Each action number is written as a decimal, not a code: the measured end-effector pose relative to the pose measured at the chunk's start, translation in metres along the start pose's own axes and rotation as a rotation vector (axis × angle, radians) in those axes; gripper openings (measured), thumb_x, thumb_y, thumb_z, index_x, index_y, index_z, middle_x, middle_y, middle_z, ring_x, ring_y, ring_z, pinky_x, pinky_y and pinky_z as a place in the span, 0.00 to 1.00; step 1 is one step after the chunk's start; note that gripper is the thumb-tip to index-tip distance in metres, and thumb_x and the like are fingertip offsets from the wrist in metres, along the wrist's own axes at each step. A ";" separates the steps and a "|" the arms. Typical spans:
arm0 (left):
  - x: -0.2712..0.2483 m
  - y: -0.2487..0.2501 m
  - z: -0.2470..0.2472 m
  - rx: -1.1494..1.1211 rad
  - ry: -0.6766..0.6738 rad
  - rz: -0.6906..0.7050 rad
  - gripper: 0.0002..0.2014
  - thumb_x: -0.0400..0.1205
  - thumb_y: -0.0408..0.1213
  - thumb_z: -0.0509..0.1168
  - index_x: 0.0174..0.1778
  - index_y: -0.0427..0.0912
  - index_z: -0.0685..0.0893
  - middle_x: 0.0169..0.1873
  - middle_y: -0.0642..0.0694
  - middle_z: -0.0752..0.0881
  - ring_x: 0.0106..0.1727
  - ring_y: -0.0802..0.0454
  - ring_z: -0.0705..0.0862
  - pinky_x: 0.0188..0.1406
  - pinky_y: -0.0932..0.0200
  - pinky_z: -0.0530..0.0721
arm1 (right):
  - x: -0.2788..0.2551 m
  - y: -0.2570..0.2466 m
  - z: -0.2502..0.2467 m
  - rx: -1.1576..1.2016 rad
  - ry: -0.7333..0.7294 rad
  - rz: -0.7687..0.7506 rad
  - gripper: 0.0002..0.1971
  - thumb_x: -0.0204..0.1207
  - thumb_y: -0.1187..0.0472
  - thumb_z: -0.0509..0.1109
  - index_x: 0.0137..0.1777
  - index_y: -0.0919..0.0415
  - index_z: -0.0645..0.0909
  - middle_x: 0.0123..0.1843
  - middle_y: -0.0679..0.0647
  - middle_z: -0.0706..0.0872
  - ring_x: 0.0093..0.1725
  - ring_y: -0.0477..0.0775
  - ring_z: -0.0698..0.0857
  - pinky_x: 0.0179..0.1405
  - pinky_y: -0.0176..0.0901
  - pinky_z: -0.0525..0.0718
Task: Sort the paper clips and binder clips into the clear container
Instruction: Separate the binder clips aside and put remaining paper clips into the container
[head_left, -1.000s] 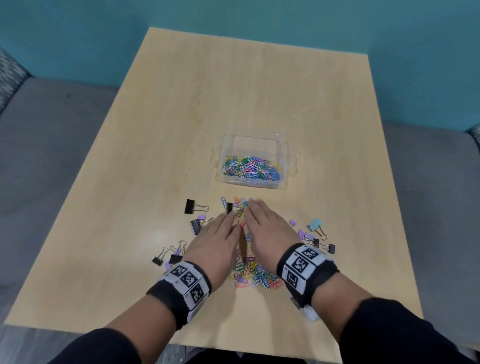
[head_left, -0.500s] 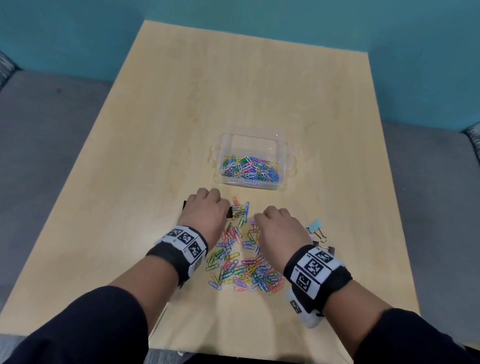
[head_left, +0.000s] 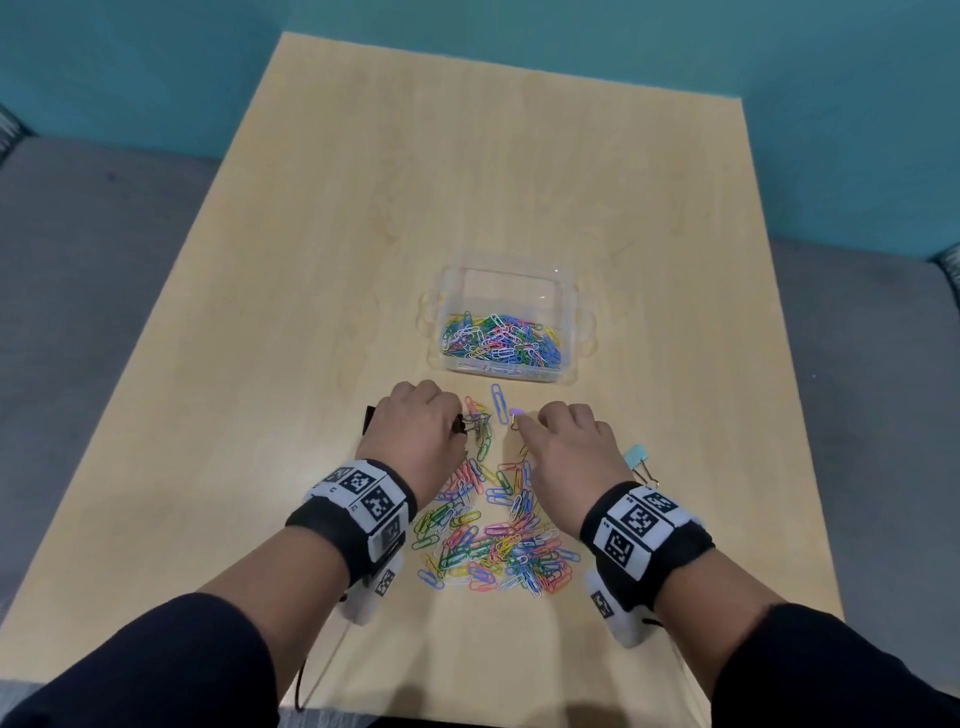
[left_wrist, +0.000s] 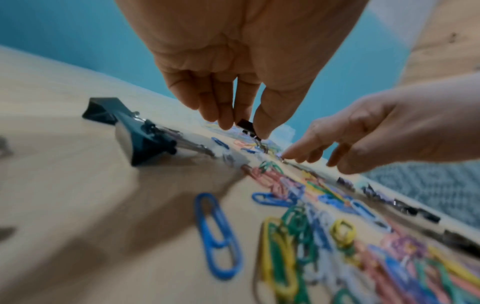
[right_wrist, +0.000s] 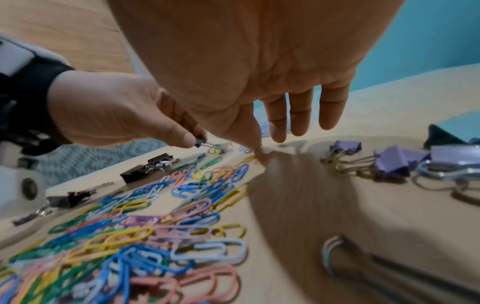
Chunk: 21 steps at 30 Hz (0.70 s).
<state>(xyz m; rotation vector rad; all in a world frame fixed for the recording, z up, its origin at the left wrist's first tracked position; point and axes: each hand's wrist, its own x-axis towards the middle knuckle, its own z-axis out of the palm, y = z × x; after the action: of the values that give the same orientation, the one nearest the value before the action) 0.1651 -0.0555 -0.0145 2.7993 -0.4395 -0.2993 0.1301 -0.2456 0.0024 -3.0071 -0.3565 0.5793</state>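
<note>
Left hand (head_left: 413, 434) fingers pinch a small black binder clip (left_wrist: 245, 124); clear container (head_left: 569, 317) sits just ahead, slightly right. Right hand (head_left: 569, 447) fingers spread, index pressing the table (head_left: 311, 260).

No legible text, brand, number or sign found on anything in view. The only markings are black-and-white square code patterns printed on the white panels of my left wristband (head_left: 363, 493) and my right wristband (head_left: 641, 525); these carry no letters or digits I can read. The clear container (head_left: 569, 322), at 12 o'clock from my hands, bears no label.
</note>
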 end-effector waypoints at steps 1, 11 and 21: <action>0.000 -0.001 -0.002 -0.038 -0.014 -0.018 0.08 0.74 0.42 0.67 0.45 0.42 0.83 0.42 0.45 0.82 0.46 0.41 0.76 0.44 0.48 0.77 | 0.000 0.002 0.000 0.022 0.005 0.022 0.28 0.73 0.62 0.60 0.75 0.54 0.67 0.65 0.55 0.72 0.62 0.62 0.69 0.55 0.53 0.70; -0.001 -0.031 -0.022 -0.130 0.062 -0.178 0.07 0.72 0.42 0.68 0.43 0.45 0.86 0.41 0.46 0.83 0.46 0.41 0.76 0.45 0.46 0.79 | -0.004 -0.004 0.013 0.130 0.103 -0.138 0.29 0.64 0.68 0.60 0.69 0.68 0.71 0.67 0.63 0.74 0.72 0.68 0.69 0.70 0.61 0.71; -0.007 -0.061 -0.018 -0.085 0.084 -0.265 0.14 0.73 0.40 0.69 0.54 0.43 0.85 0.52 0.42 0.82 0.51 0.37 0.75 0.51 0.45 0.78 | 0.032 -0.028 0.017 0.024 -0.045 -0.248 0.32 0.78 0.61 0.56 0.82 0.62 0.52 0.83 0.64 0.51 0.82 0.67 0.48 0.79 0.58 0.56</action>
<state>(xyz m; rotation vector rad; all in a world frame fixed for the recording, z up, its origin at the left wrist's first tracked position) 0.1791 0.0070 -0.0160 2.7730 -0.0342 -0.2485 0.1471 -0.2108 -0.0222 -2.8681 -0.7071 0.6223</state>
